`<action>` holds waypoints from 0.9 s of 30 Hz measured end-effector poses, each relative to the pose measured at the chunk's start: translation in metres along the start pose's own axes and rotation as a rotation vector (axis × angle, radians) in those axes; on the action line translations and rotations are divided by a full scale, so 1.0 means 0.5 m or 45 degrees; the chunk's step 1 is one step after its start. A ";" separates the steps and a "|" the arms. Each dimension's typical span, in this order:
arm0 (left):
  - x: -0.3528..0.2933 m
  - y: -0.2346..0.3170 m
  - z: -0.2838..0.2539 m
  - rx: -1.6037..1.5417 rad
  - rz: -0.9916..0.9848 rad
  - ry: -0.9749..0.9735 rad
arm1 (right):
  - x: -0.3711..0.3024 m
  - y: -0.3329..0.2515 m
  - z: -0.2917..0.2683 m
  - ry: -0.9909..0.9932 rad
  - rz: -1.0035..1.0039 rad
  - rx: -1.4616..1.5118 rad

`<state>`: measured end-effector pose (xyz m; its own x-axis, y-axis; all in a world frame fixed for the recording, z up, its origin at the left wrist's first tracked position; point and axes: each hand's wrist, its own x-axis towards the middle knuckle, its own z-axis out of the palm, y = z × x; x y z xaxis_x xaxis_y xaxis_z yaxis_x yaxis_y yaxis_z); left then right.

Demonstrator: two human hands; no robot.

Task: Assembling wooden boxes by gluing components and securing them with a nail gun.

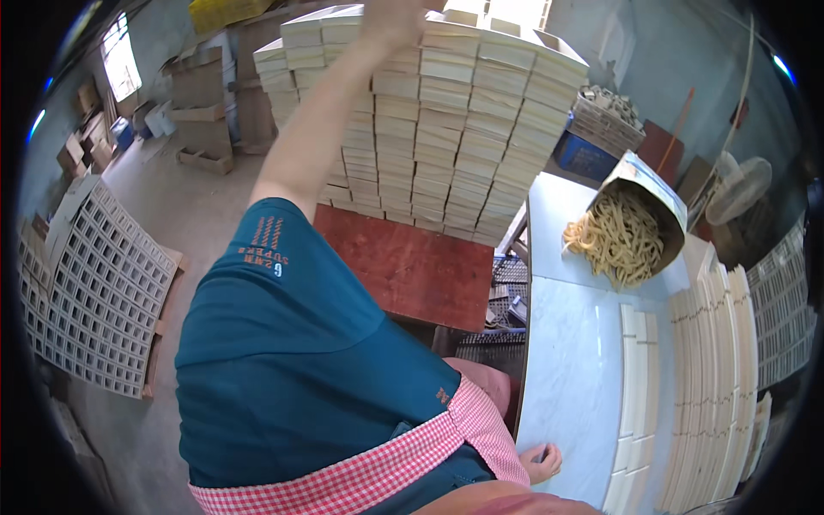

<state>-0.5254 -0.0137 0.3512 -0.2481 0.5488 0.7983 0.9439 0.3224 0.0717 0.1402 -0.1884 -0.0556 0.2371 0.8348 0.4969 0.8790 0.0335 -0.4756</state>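
Observation:
My left arm stretches out to a tall block of stacked pale wooden frames [438, 129]. At its top edge rests my left hand [393, 27], and its fingers cannot be made out. The frames stand in several columns on a red board [403, 257]. Low at the right, my right hand [541, 463] is at the edge of a white marble-patterned table [571, 360], with its fingers curled in. A small dark patch shows between them, too small to name. Pale flat strips [637, 369] lie in a row on the table to the right of this hand.
A tipped container [678, 193] spills tan loops [622, 240] onto the table. Bundled pale slats [712, 369] stand along its right side. White lattice stacks [103, 283] stand at the left. Behind are a fan [740, 193] and a crate [605, 120].

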 end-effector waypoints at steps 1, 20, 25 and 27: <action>0.043 -0.185 -0.009 -0.001 -0.186 -0.060 | 0.005 0.003 0.008 -0.001 -0.008 0.002; -0.074 -0.788 -0.203 0.931 -0.783 -0.175 | 0.024 0.212 0.177 0.241 -0.404 -0.187; -0.103 -0.794 -0.175 0.974 -0.676 -0.006 | 0.029 0.068 0.074 0.204 -0.460 -0.363; -0.102 -0.809 -0.183 0.992 -0.616 0.060 | 0.027 0.134 0.104 0.191 -0.458 -0.402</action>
<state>-0.8745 -0.2428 0.3364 -0.5523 0.1921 0.8112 0.3217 0.9468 -0.0052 0.1805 -0.1464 -0.1186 -0.0673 0.7118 0.6991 0.9928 0.1172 -0.0237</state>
